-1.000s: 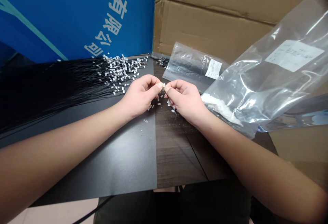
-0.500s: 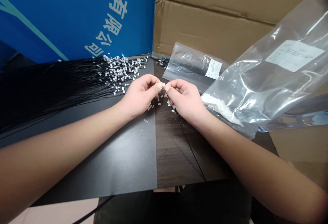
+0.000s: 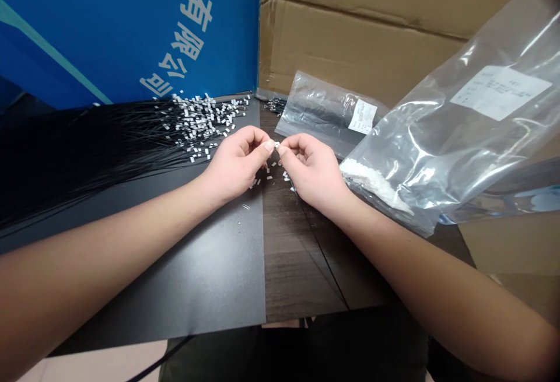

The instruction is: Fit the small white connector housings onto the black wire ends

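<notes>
My left hand (image 3: 238,157) and my right hand (image 3: 312,166) meet over the table, thumbs and forefingers pinched almost tip to tip. Between them shows a small white connector (image 3: 277,144), gripped by the left fingertips. A thin black wire (image 3: 324,251) runs from under my right hand down to the table's front edge; its end at the right fingertips is mostly covered. Small loose white pieces (image 3: 269,178) lie on the table beneath the hands. Left of them spreads a large bundle of black wires (image 3: 87,149) with white connectors (image 3: 201,116) on their ends.
A clear labelled bag (image 3: 437,154) with white pieces inside leans at the right. Behind the hands lies a smaller labelled plastic bag (image 3: 324,114), next to some dark wire ends (image 3: 275,105). A blue panel (image 3: 109,26) and a cardboard box (image 3: 363,38) stand at the back.
The whole view has shifted slightly left. Both hands keep their pinch, and the white connector between the fingertips appears turned a little.
</notes>
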